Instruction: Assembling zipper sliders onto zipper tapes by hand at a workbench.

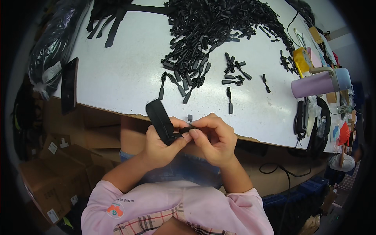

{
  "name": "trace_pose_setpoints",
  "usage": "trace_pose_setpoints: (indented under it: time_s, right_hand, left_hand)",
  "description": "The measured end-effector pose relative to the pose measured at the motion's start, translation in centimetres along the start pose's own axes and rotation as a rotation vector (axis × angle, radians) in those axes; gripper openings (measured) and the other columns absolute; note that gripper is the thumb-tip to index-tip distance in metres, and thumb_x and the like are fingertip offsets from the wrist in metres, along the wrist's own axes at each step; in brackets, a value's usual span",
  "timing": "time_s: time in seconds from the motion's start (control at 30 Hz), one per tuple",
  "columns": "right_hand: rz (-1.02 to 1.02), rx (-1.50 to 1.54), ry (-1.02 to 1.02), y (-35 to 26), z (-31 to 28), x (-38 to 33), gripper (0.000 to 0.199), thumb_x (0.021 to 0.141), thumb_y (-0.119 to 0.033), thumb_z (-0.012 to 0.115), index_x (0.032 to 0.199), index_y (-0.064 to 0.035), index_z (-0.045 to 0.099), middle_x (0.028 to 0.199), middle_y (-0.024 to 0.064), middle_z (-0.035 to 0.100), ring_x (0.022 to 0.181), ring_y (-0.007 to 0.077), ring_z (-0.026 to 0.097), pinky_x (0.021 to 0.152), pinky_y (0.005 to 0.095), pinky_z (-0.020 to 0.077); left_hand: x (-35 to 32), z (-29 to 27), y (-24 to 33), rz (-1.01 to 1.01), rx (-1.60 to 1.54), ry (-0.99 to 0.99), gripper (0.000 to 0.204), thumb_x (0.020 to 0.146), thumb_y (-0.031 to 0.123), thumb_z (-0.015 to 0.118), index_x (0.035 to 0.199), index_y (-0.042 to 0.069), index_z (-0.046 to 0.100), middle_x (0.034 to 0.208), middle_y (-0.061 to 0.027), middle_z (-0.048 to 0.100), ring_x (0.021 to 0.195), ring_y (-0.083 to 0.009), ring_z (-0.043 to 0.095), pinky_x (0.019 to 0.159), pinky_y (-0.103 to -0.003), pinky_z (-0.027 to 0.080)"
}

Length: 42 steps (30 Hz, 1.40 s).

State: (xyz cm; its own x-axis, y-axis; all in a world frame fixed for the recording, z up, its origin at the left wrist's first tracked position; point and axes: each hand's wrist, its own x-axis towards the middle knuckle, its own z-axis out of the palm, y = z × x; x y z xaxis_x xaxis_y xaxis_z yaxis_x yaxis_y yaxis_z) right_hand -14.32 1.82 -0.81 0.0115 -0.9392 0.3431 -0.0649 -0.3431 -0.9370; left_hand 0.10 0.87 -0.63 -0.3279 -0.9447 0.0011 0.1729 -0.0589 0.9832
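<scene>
Head view. Both hands are raised just in front of the near edge of the white flat-topped bench, above the lap.

Left hand: grip clamped on a folded strip of black woven webbing, which stands up out of the fist and tilts toward the bench edge. Thumb pressed against the strip's lower end.

Right hand: grip pinched together, thumb and forefinger, on a small black plastic pull piece that meets the lower end of the webbing. The two hands touch at the fingertips. How the small piece sits on the strip cannot be made out; fingers hide the joint.

On the bench: a large heap of black plastic zipper pulls with cord loops at the far middle, with loose ones scattered toward the near edge. One short black piece lies just beyond the hands. More black webbing strips lie at the far left. A dark flat phone overhangs the left edge. A lilac cylindrical flask with a pale blue cap lies on its side at the right. Brown cardboard boxes stand under the bench, left.
</scene>
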Motion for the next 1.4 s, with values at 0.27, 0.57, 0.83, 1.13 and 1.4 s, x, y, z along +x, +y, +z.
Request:
trace_pose_setpoints:
  time_s: [0.27, 0.57, 0.83, 1.13, 1.4]
  right_hand:
    - [-0.157, -0.282, -0.033, -0.5, 0.0, 0.3, 0.015, 0.068, 0.003, 0.06, 0.082, 0.0007, 0.055, 0.065, 0.0059, 0.052, 0.045, 0.0075, 0.041, 0.04, 0.0182, 0.0328]
    - [-0.054, -0.166, -0.063, -0.8, -0.4, -0.1, 0.014, 0.069, 0.003, 0.059, 0.082, 0.0012, 0.055, 0.068, 0.0062, 0.053, 0.048, 0.0068, 0.047, 0.041, 0.0177, 0.0356]
    - [-0.05, -0.101, -0.017, -0.8, -0.3, -0.1, 0.014, 0.069, 0.003, 0.06, 0.083, 0.002, 0.056, 0.07, 0.0066, 0.054, 0.05, 0.0061, 0.047, 0.042, 0.0173, 0.0367]
    - [-0.02, -0.373, -0.473, -0.2, 0.6, -0.4, 0.02, 0.066, -0.007, 0.06, 0.084, -0.0014, 0.052, 0.065, 0.0107, 0.048, 0.057, 0.0258, 0.051, 0.045, 0.0318, 0.0404]
    - [-0.315, -0.442, -0.034, -1.3, 1.3, 0.4, 0.018, 0.061, -0.001, 0.064, 0.078, -0.0013, 0.056, 0.073, 0.0087, 0.052, 0.059, 0.0194, 0.053, 0.048, 0.026, 0.0438]
  left_hand:
    - [0.0, -0.5, -0.5, -0.051, 0.13, -0.001, 0.01, 0.073, 0.003, 0.058, 0.082, -0.001, 0.057, 0.072, -0.0023, 0.055, 0.064, -0.0044, 0.049, 0.056, -0.018, 0.039]
    - [0.1, -0.7, -0.9, 0.059, 0.078, -0.069, 0.01, 0.074, 0.002, 0.057, 0.083, -0.001, 0.057, 0.073, -0.0043, 0.056, 0.063, -0.0077, 0.05, 0.056, -0.02, 0.04]
    - [0.3, -0.4, -0.2, 0.02, -0.054, -0.057, 0.01, 0.075, 0.003, 0.057, 0.084, 0.0, 0.053, 0.075, -0.0059, 0.052, 0.066, -0.0089, 0.047, 0.058, -0.02, 0.038]
    - [0.0, -0.5, 0.6, 0.24, -0.015, 0.196, 0.01, 0.079, 0.01, 0.054, 0.078, 0.002, 0.049, 0.072, -0.0045, 0.048, 0.062, -0.0087, 0.044, 0.059, -0.022, 0.038]
    - [0.3, -1.2, -0.4, 0.029, -0.025, -0.158, 0.034, 0.082, 0.025, 0.05, 0.103, -0.001, 0.043, 0.073, 0.0, 0.05, 0.063, -0.0034, 0.043, 0.057, -0.017, 0.036]
